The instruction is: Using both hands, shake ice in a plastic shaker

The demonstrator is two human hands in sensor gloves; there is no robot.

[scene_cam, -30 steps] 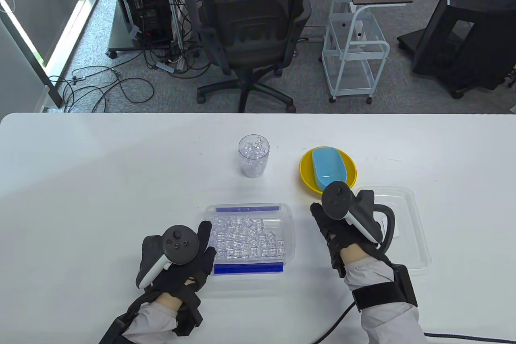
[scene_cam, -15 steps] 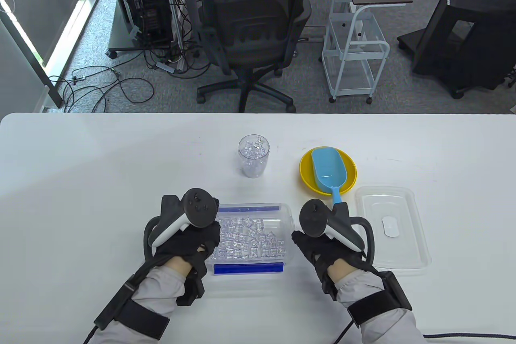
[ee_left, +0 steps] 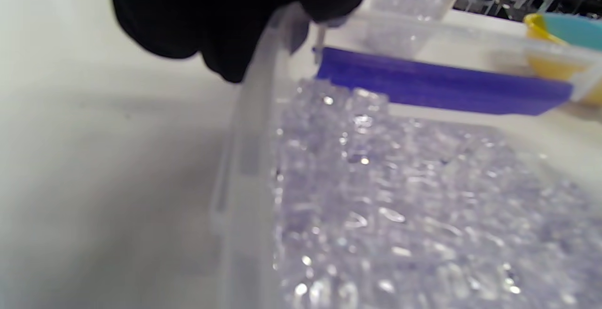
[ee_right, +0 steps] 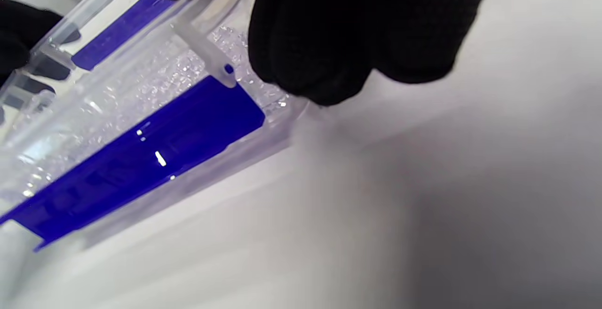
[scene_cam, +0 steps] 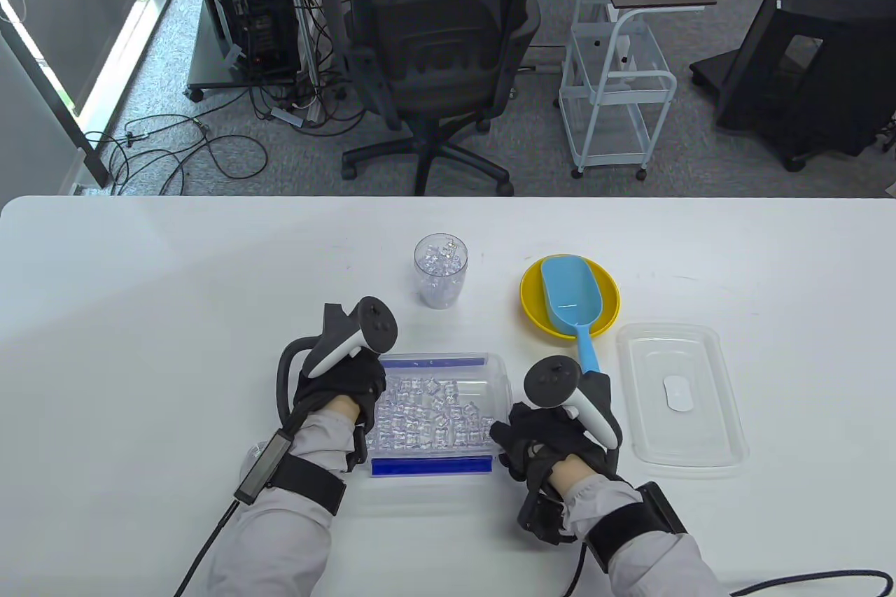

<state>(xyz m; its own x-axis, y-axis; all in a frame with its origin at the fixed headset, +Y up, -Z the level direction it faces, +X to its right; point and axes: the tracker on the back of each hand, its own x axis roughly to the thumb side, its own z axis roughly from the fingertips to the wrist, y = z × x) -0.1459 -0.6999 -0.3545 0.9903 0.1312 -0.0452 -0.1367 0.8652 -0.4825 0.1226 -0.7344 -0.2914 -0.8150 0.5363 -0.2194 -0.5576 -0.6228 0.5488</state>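
Note:
A clear plastic ice box [scene_cam: 501,373] with blue clips holds many ice cubes [scene_cam: 430,411] near the table's front. My left hand [scene_cam: 365,392] grips its left end, and my right hand [scene_cam: 507,434] grips its right end near the front corner. In the left wrist view my fingers [ee_left: 225,31] curl over the box's rim [ee_left: 251,149]. In the right wrist view my fingers [ee_right: 338,45] wrap the rim beside the blue clip [ee_right: 141,158]. A clear plastic shaker cup [scene_cam: 439,271] full of ice stands upright behind the box, untouched.
A yellow bowl [scene_cam: 532,306] holds a blue scoop [scene_cam: 572,299] at the right of the cup, its handle pointing toward my right hand. The box's clear lid [scene_cam: 682,397] lies flat at the right. The table's far edge is behind the cup.
Both hands moved inward onto the ice box. The left hand came forward and right onto its left end; the right hand left the scoop and moved left onto its right end.

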